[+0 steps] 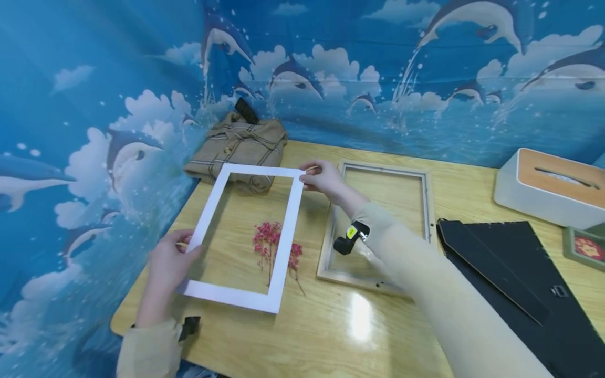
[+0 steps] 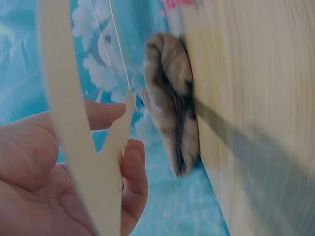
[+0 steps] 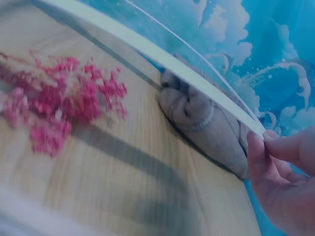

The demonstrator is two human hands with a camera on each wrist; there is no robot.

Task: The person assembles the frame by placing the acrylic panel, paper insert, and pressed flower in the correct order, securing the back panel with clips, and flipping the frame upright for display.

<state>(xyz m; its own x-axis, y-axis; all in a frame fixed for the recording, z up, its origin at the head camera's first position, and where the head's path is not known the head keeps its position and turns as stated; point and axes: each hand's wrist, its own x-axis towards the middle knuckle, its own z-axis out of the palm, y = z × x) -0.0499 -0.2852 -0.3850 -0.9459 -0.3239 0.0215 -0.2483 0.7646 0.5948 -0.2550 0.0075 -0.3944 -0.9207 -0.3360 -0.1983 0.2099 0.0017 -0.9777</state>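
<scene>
A white picture mat with a rectangular opening is held up over the table, tilted. My left hand pinches its left edge between thumb and fingers, and the left wrist view shows that grip on the mat close up. At the far right corner my right hand pinches it with thumb and fingertips, also seen in the right wrist view. Pink dried flowers lie on the table beneath, partly seen through the opening. To the right lies a wooden picture frame, partly hidden by my right forearm.
A folded brown plaid garment lies at the back left. On the right are a black frame backing, a white tissue box with a wooden top, and a small green-edged item. A dolphin-print curtain borders the wooden table.
</scene>
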